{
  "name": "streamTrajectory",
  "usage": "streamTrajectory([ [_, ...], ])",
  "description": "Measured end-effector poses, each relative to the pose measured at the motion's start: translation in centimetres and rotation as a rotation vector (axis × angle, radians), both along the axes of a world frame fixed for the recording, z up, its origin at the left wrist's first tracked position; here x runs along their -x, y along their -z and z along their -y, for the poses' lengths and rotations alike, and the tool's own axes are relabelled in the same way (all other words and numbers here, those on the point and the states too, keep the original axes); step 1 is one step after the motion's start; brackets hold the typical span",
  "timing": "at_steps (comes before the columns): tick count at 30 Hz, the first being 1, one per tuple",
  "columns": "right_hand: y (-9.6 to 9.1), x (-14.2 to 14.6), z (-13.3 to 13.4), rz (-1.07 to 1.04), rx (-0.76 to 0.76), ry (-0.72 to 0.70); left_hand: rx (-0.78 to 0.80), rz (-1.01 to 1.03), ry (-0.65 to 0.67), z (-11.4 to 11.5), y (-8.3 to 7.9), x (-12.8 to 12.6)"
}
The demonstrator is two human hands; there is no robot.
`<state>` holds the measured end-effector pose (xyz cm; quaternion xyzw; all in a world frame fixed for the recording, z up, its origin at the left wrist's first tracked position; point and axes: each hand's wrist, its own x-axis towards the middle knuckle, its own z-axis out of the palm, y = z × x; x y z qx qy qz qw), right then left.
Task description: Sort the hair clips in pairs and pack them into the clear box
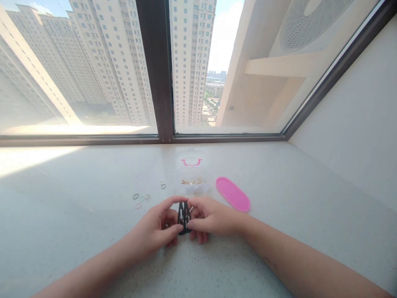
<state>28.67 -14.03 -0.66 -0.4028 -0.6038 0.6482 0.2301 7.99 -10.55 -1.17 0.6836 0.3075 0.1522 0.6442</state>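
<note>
Two black snap hair clips stand side by side, pinched between my hands just above the pale speckled sill. My left hand grips the left clip, with the index finger at its narrow top and the thumb near its wide lower end. On the other side, my right hand holds the right clip in much the same way. The clips touch or nearly touch each other. Beyond my fingertips sits a clear plastic box with gold-coloured pieces in it.
A pink oval tray lies right of the box, close to my right wrist. The box's clear lid has a pink handle. Several small hair ties are scattered at the left. Behind everything runs the dark window frame.
</note>
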Motion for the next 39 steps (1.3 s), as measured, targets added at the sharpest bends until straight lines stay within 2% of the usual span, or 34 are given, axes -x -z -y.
streamTrajectory([
  [24, 0.66, -0.15, -0.08, -0.023, -0.014, -0.008, -0.006, -0.018, -0.014, -0.04, -0.15, -0.03],
  [39, 0.36, -0.16, -0.02, -0.012, -0.002, -0.012, 0.015, -0.015, -0.036, -0.06, -0.20, -0.06],
])
